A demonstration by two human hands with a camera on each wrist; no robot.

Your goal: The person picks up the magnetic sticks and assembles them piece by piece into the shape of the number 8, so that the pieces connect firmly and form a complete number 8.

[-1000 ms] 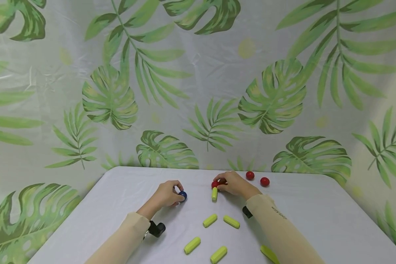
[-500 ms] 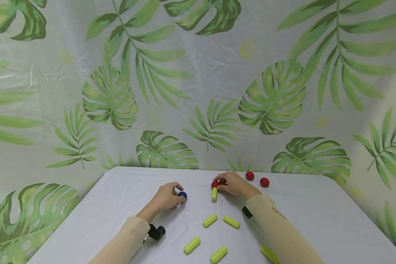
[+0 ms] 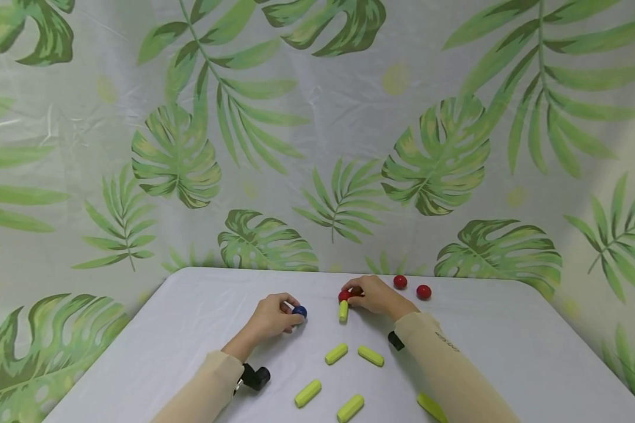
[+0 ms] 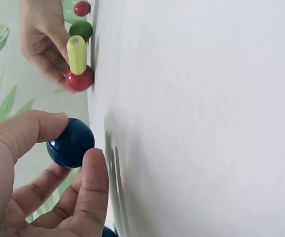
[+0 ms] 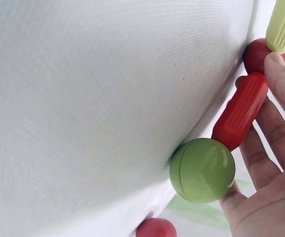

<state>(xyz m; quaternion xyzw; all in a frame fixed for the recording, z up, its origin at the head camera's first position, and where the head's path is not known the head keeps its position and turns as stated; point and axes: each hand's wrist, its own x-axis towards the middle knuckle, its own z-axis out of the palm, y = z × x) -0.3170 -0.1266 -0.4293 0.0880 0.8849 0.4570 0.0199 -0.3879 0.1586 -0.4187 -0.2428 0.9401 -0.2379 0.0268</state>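
In the head view, my left hand (image 3: 270, 316) pinches a dark blue ball (image 4: 69, 143) between thumb and fingertips; the left wrist view shows finger shadows on the cloth beside it. To its right, my right hand (image 3: 374, 294) holds a red ball (image 5: 257, 55) that has a yellow-green ridged stick (image 3: 343, 311) joined to it, pointing toward the front. A red ridged stick (image 5: 241, 111) runs from the same ball to a green ball (image 5: 202, 170), along my right fingers. The blue ball is apart from this joined piece.
Several loose yellow-green sticks (image 3: 336, 353) lie across the middle and front of the white table (image 3: 508, 352). Two red balls (image 3: 423, 292) sit at the back right. Another dark blue ball (image 4: 109, 232) peeks in at the left wrist view's bottom edge. A leaf-patterned curtain (image 3: 349, 147) hangs behind.
My left hand has shifted slightly right with the blue ball, closer to the yellow-green stick and red ball. My right hand and the piece it holds have stayed in place.
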